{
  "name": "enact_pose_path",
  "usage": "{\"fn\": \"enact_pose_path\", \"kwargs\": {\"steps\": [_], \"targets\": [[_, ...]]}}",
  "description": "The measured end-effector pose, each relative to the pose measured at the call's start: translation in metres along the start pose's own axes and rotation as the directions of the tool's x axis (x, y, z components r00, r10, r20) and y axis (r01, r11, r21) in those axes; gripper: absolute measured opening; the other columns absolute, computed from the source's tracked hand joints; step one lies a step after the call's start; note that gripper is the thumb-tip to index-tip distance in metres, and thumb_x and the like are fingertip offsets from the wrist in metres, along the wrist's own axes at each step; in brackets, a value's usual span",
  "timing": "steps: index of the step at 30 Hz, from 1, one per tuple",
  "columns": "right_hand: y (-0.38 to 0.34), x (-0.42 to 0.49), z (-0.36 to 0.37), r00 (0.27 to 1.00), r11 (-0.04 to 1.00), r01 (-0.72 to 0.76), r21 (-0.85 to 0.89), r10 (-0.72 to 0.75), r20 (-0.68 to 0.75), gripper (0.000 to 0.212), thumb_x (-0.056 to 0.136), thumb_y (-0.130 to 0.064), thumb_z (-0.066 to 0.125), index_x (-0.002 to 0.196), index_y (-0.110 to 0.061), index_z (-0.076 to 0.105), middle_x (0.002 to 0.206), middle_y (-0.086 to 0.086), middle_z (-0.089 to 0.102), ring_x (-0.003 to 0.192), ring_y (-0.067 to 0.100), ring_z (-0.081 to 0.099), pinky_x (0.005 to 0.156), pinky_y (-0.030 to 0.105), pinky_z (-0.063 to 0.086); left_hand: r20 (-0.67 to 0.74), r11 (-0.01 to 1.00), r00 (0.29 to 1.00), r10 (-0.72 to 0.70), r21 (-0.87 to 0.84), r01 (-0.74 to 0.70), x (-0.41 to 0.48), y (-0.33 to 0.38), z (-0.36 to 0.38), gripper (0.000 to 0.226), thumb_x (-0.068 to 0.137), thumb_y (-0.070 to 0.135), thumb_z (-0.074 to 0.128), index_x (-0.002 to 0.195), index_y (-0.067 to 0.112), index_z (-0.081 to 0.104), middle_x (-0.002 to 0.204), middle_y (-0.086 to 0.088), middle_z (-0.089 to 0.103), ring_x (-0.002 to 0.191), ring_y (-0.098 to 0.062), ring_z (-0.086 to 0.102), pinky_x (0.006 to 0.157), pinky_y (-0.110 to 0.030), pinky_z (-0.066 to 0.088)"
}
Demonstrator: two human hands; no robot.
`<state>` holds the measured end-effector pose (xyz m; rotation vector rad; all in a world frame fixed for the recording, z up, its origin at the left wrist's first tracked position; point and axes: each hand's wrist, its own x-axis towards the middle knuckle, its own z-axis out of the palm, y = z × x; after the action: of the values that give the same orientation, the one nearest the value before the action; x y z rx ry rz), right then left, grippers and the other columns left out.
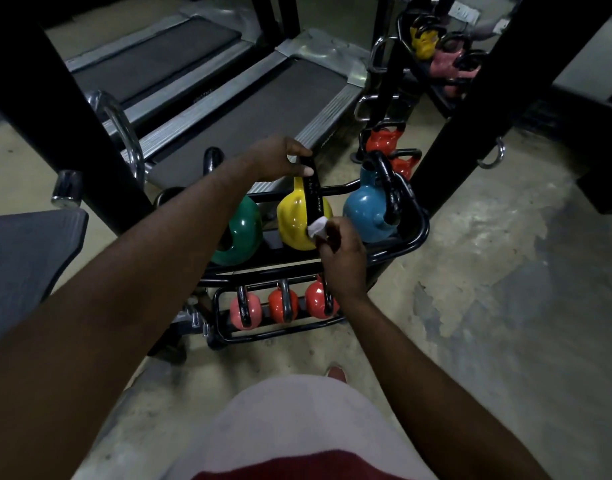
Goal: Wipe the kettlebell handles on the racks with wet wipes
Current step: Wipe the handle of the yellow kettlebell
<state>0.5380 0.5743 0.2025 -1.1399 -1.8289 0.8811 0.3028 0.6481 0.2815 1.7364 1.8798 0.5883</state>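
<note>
Yellow kettlebell sits mid-rack. Left hand grips the handle top, steadying it. Right hand fingers pinch a wet wipe against its lower end.

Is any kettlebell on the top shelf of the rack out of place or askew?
Yes. The green kettlebell lies tipped on its side, while the yellow kettlebell and blue kettlebell beside it stand upright.

I see a dim, greenish, slightly soft picture. Glare spots sit on the yellow kettlebell, the blue one and the far chrome bars. Corners fall dark, wide-angle bending curves the treadmills, and my near forearms blur.
</note>
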Motion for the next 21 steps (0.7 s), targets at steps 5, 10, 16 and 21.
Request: {"fn": "enact_pose_path", "kwargs": {"steps": [5, 10, 16, 21], "targets": [[0.005, 0.022, -0.018, 0.923, 0.930, -0.289, 0.228, 0.208, 0.324, 0.028, 0.091, -0.012, 0.067, 0.116, -0.022, 0.061, 0.115, -0.005, 0.069, 0.110, 0.006, 0.063, 0.091, 0.025, 0.051, -0.017, 1.000, 1.000, 0.006, 0.010, -0.006, -0.001, 0.002, 0.002, 0.048, 0.086, 0.037, 0.074, 0.129, 0.020, 0.064, 0.138, 0.000, 0.059, 0.128, -0.018, 0.052, 0.112, -0.038, 0.038], [-0.017, 0.066, -0.029, 0.752, 0.802, -0.535, 0.267, 0.308, 0.582, 0.033, 0.089, 0.005, 0.049, 0.105, -0.020, 0.064, 0.097, -0.001, 0.069, 0.090, 0.011, 0.062, 0.080, 0.024, 0.048, -0.019, 0.998, 1.000, -0.001, -0.062, 0.000, -0.003, 0.004, 0.002, 0.043, 0.085, 0.028, 0.076, 0.125, 0.016, 0.067, 0.130, 0.000, 0.064, 0.123, -0.016, 0.057, 0.110, -0.032, 0.039], [-0.037, 0.083, -0.024, 0.652, 0.766, -0.615, 0.188, 0.360, 0.667, 0.027, 0.073, -0.005, 0.056, 0.094, -0.018, 0.068, 0.097, 0.013, 0.071, 0.095, 0.023, 0.062, 0.091, 0.038, 0.046, -0.062, 0.966, 0.990, -0.123, -0.237, 0.105, -0.013, 0.011, 0.013, 0.047, 0.089, 0.026, 0.073, 0.134, 0.016, 0.061, 0.133, 0.006, 0.056, 0.126, -0.006, 0.047, 0.099, -0.015, 0.030], [-0.021, 0.065, -0.038, 0.771, 0.871, -0.470, 0.147, 0.323, 0.549, 0.023, 0.090, -0.002, 0.059, 0.101, -0.022, 0.064, 0.101, 0.001, 0.070, 0.095, 0.016, 0.063, 0.088, 0.039, 0.053, -0.357, 0.985, 0.921, -0.156, -0.123, 0.119, -0.017, 0.029, 0.033, 0.031, 0.088, 0.027, 0.067, 0.117, 0.017, 0.072, 0.124, 0.003, 0.067, 0.115, -0.014, 0.060, 0.092, -0.019, 0.043]]}}
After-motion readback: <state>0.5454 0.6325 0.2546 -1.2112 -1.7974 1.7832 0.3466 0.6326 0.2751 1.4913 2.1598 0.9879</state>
